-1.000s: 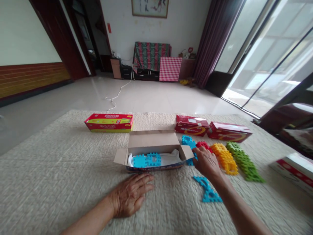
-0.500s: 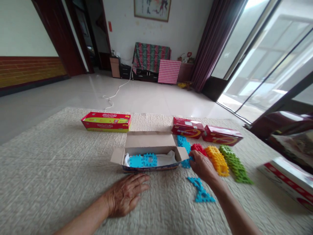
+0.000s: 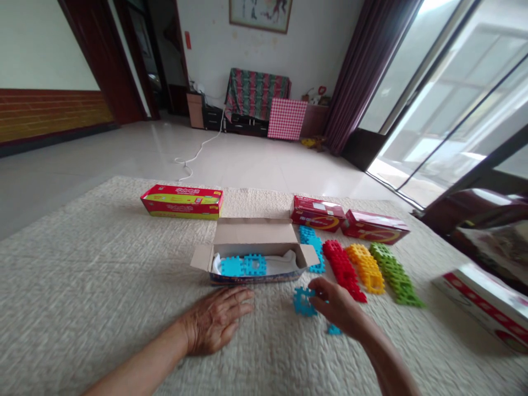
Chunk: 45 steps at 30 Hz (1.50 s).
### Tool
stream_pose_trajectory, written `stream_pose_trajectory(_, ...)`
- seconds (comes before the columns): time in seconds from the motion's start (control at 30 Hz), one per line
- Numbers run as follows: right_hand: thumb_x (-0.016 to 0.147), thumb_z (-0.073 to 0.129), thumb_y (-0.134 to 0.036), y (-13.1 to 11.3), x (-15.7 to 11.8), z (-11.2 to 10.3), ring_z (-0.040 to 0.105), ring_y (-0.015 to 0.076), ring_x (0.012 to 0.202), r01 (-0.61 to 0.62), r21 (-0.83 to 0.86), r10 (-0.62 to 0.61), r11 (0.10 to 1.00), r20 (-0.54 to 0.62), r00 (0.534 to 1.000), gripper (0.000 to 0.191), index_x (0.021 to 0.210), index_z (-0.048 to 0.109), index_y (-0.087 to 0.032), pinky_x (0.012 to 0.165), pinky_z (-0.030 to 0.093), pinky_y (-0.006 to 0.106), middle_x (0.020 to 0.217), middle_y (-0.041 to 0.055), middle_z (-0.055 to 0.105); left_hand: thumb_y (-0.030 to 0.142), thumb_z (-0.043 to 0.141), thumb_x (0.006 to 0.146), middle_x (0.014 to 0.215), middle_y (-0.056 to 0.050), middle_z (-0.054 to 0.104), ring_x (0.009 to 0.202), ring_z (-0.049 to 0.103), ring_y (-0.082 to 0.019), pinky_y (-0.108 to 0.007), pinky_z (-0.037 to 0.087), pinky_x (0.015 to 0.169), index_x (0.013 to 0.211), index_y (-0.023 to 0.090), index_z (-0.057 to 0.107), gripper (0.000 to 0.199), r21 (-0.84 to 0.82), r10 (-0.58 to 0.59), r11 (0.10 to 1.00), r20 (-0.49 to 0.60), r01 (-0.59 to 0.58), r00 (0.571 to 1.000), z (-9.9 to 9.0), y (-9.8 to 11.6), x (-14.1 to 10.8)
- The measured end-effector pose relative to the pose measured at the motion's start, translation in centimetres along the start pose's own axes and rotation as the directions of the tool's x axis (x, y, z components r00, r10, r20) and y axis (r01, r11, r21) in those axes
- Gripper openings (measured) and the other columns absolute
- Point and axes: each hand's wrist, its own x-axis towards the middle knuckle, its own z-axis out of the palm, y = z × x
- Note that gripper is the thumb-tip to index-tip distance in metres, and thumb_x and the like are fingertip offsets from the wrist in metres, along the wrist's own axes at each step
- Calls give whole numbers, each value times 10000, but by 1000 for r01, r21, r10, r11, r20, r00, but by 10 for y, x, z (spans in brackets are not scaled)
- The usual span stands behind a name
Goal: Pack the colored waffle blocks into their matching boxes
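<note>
My right hand [image 3: 336, 305] pinches a square blue interlocking building block [image 3: 304, 302] with a hole in its middle, in front of the box's right end. Part of another blue piece [image 3: 334, 330] shows beneath the hand; the rest is hidden. My left hand [image 3: 218, 320] lies flat on the quilted cover, fingers stretched, just in front of the open cardboard box [image 3: 256, 235]. Inside that box, two blue blocks [image 3: 243, 265] rest on a white lining. A row of blue blocks [image 3: 315, 250] lies by the box's right flap, beside a red row [image 3: 343, 269].
Yellow blocks [image 3: 367, 268] and green blocks [image 3: 396, 275] lie in rows farther right. Two dark red boxes [image 3: 317, 213] stand behind the rows. A red and yellow box [image 3: 183, 202] sits at the back left, and a white and red box [image 3: 487, 302] at the right edge.
My right hand has come nearer from the blue row with a square blue block, now in front of the box and over the loose blue piece. The left hand stays flat.
</note>
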Motion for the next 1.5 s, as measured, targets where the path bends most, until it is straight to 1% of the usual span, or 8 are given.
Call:
stream_pose_trajectory(0.17, 719, 578, -188, -13, -3, 7, 604, 218, 972, 55, -96, -57, 994, -28, 998, 321, 1040, 594, -186, 833, 456, 347, 1104, 97, 620, 122, 515, 781, 1441, -89, 462, 1328, 418, -262, -456, 369, 1112, 1296, 212, 490, 524, -7, -1, 1000, 10, 1, 1000, 0, 0, 0)
stream_pose_trajectory(0.37, 659, 570, -93, -18, -5, 7, 591, 217, 935, 124, -250, -109, 960, 75, 991, 275, 913, 608, -192, 819, 456, 348, 1002, 71, 619, 129, 530, 762, 1452, -106, 446, 1336, 407, -269, -457, 360, 1117, 1301, 195, 485, 544, -7, 0, 1000, 25, 0, 1000, 0, 0, 1)
stream_pose_trajectory(0.57, 711, 607, -133, -35, -15, -22, 612, 181, 901, 185, -149, -180, 971, 45, 983, 292, 980, 578, -241, 792, 484, 318, 1046, 46, 622, 126, 530, 749, 1434, -106, 467, 1329, 419, -269, -446, 364, 1115, 1298, 193, 482, 555, 6, -7, 1000, 49, 6, 999, -3, 1, 2)
stream_pose_trajectory(0.7, 762, 619, -196, -67, 11, -47, 593, 203, 1008, 335, -157, -348, 929, -59, 936, 297, 1049, 567, -248, 870, 472, 356, 1168, 60, 595, 123, 521, 737, 1430, -115, 469, 1340, 407, -256, -436, 353, 1122, 1281, 177, 472, 548, 6, 1, 1000, 58, -1, 998, -3, 1, 3)
stream_pose_trajectory(0.87, 703, 640, -133, -90, 56, -47, 600, 217, 937, 345, -238, -354, 908, 6, 935, 292, 980, 586, -206, 831, 476, 370, 1051, 72, 625, 135, 523, 741, 1439, -112, 458, 1347, 398, -249, -433, 329, 1137, 1283, 179, 454, 548, 7, -6, 1000, 82, 5, 997, -4, 2, 4)
stream_pose_trajectory(1.1, 692, 640, -140, -80, 64, -35, 599, 225, 959, 341, -231, -347, 911, 16, 938, 300, 983, 586, -183, 831, 475, 364, 1075, 86, 608, 145, 528, 761, 1445, -115, 450, 1353, 389, -255, -432, 322, 1141, 1292, 177, 449, 538, 1, -11, 1000, 83, 11, 996, -5, 2, 3)
stream_pose_trajectory(1.3, 761, 608, -209, -67, 57, -41, 601, 207, 943, 347, -206, -379, 915, -143, 914, 213, 973, 592, -191, 818, 465, 346, 1102, 83, 591, 136, 517, 771, 1443, -126, 453, 1355, 388, -249, -434, 326, 1140, 1285, 161, 461, 518, 11, -3, 1000, 90, 2, 996, -7, 3, 4)
stream_pose_trajectory(1.5, 847, 539, -277, -22, 45, -60, 609, 181, 803, 106, -283, -199, 953, -321, 926, 120, 886, 629, -208, 734, 441, 308, 926, 49, 634, 120, 518, 772, 1467, -97, 435, 1347, 402, -267, -464, 376, 1110, 1326, 199, 448, 564, 34, -30, 999, 104, 26, 994, -6, 2, 2)
